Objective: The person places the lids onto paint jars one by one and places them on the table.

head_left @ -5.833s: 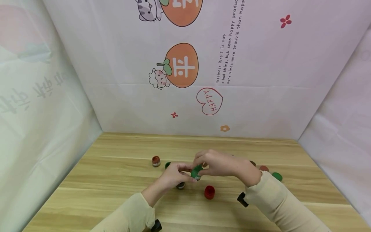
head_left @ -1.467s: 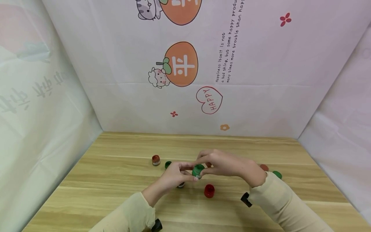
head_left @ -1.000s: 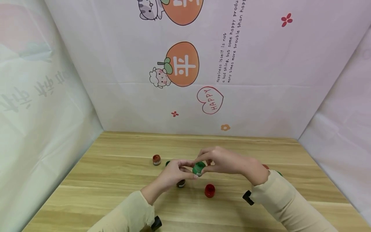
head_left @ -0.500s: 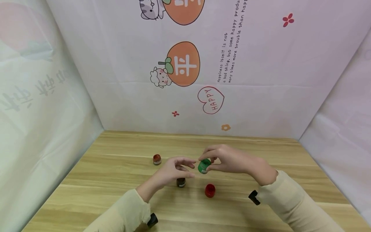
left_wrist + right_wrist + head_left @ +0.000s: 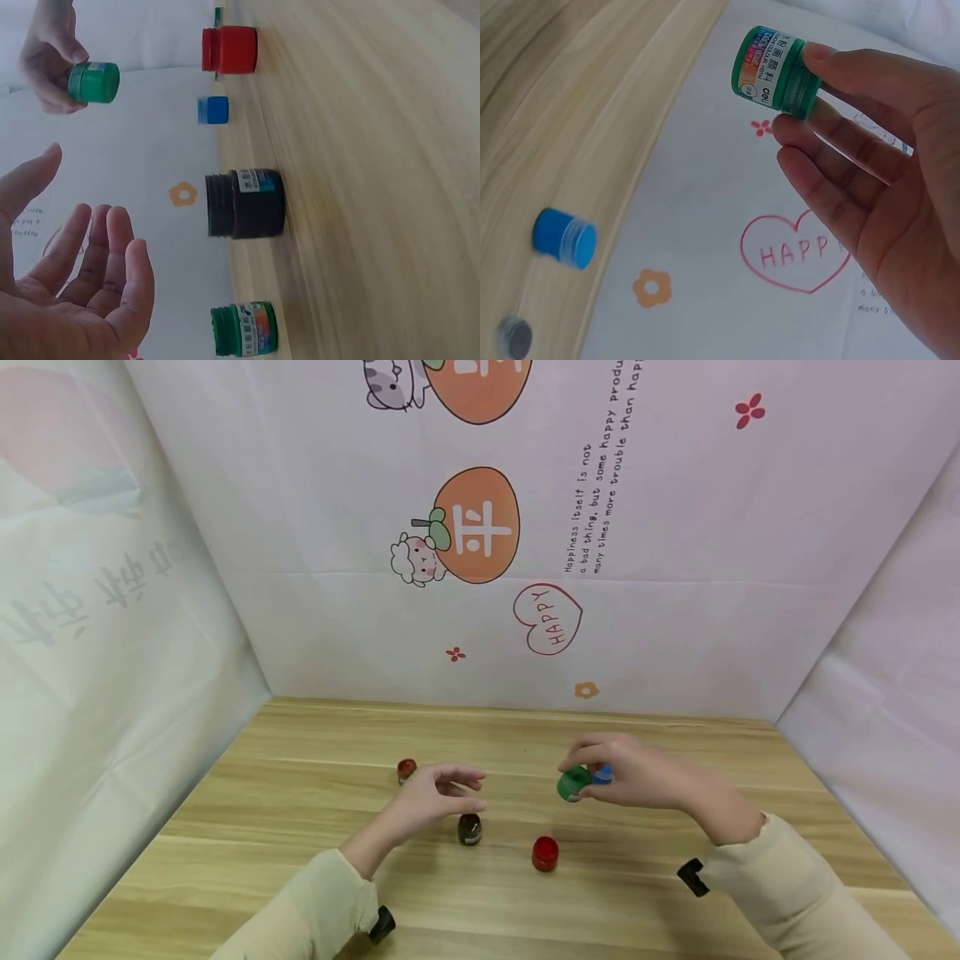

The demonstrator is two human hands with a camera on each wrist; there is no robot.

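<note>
A green paint jar is pinched between the thumb and fingers of my right hand, held above the table. In the right wrist view this green jar shows its printed label and ridged neck. My left hand hovers with relaxed, spread fingers and nothing in them. Just below it stands a dark brown paint jar. An uncapped red paint jar stands nearer the front. Behind the left hand sits a reddish-brown jar, partly covered. A second green jar appears in the left wrist view.
A blue jar is partly hidden by the right hand. The right wrist view also has a small grey-looking jar. White printed sheeting walls the wooden table at the back and both sides.
Both hands held the green paint jar earlier. My left hand has let go and drawn left. The right hand has carried the jar rightward, and the blue jar has come into sight.
</note>
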